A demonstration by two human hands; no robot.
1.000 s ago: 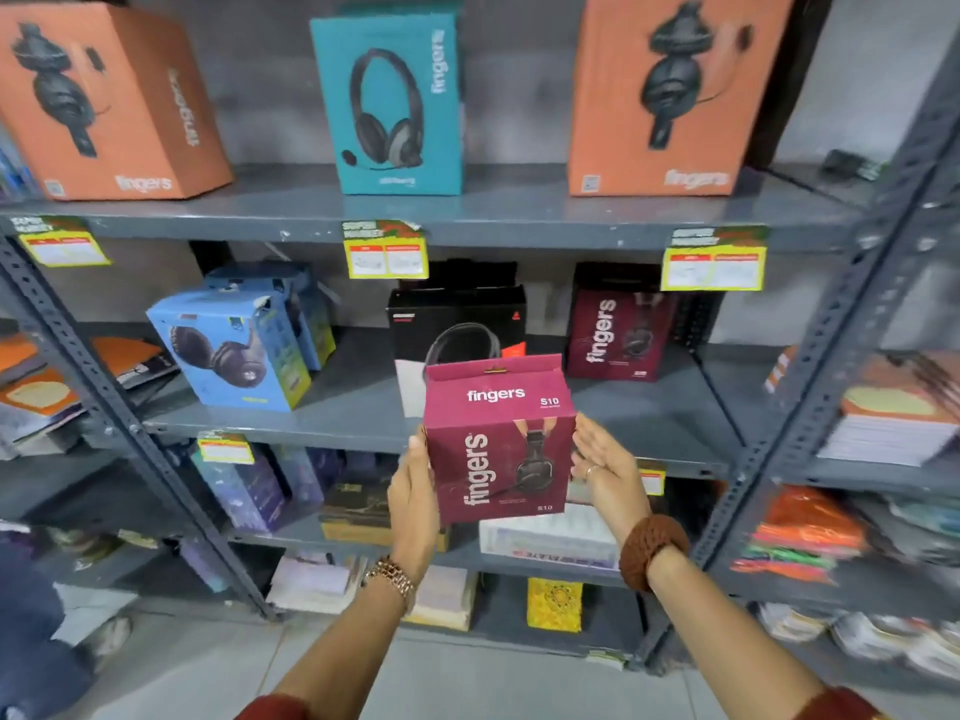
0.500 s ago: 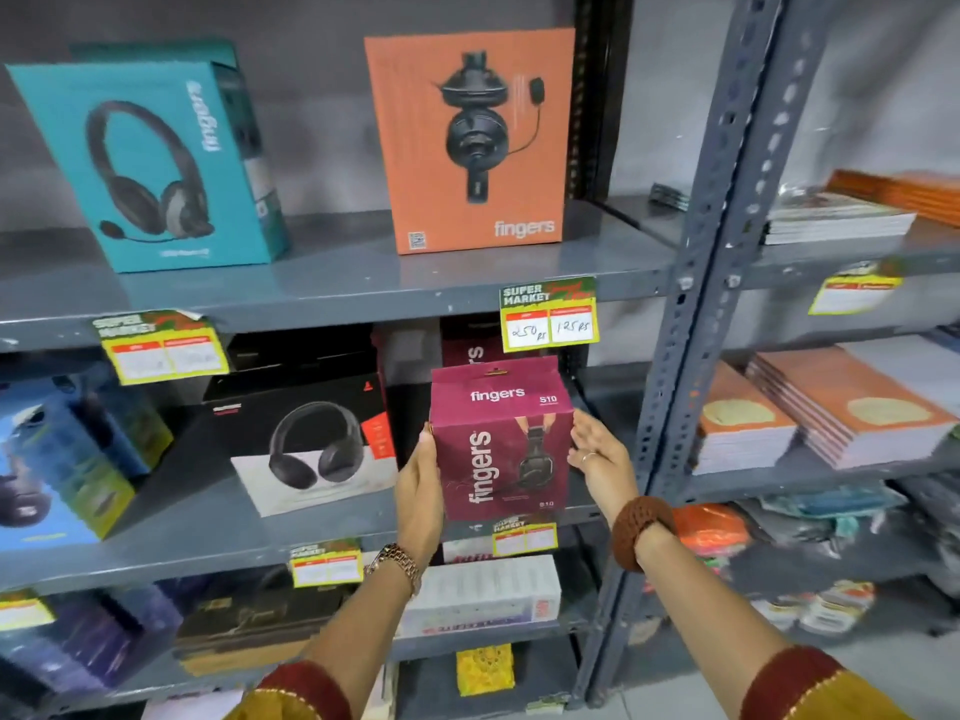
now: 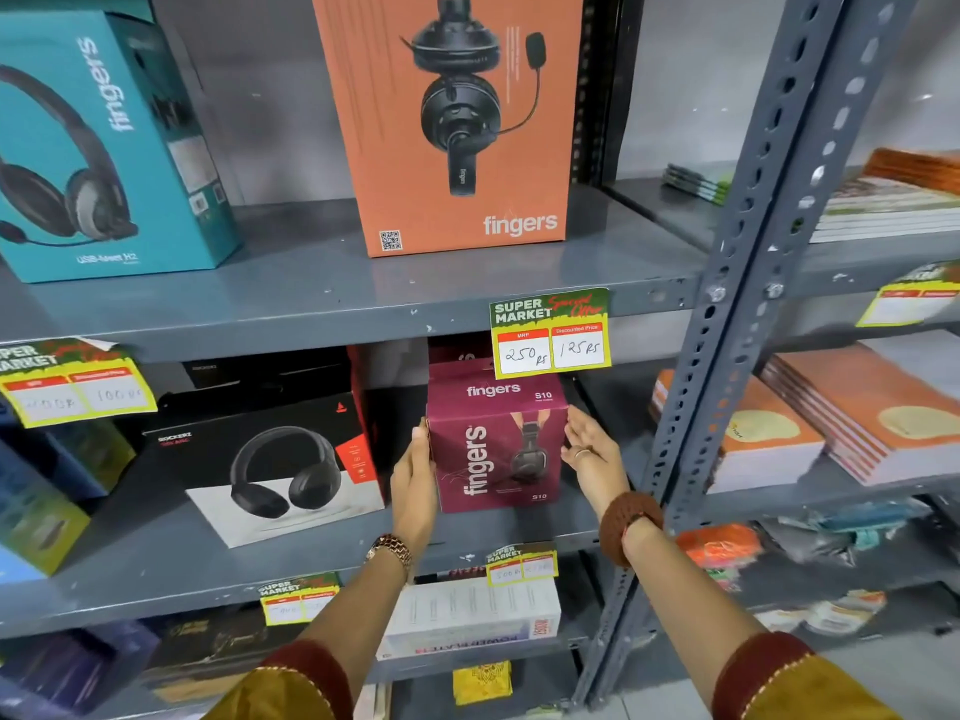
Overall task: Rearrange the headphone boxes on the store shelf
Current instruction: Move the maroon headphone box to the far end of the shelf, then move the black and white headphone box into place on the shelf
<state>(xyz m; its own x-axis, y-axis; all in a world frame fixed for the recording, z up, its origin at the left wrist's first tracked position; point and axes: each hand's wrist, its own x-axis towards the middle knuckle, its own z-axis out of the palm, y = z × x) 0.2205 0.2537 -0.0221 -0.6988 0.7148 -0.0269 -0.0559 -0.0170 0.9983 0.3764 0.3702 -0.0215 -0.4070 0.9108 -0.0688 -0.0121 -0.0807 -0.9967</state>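
A maroon "fingers S10" headphone box [image 3: 496, 439] stands upright on the middle grey shelf [image 3: 156, 558], near its right end. My left hand [image 3: 413, 472] presses flat against its left side. My right hand [image 3: 589, 449] presses on its right side, fingers extended. Both hands clamp the box between them. Another maroon box [image 3: 457, 350] shows partly behind it. A black headphone box [image 3: 270, 459] lies to the left. On the upper shelf [image 3: 322, 293] stand an orange box [image 3: 447, 122] and a teal box [image 3: 98, 148].
A perforated grey upright [image 3: 727, 324] stands right of my right hand. Price tags [image 3: 550, 332] hang from the shelf edges. Stacks of notebooks [image 3: 852, 413] fill the neighbouring rack on the right. Blue boxes [image 3: 36, 501] sit at far left, a white box [image 3: 472, 610] below.
The maroon box has moved away from me and onto the middle shelf, held between both hands. My view has shifted right and closer to the rack.
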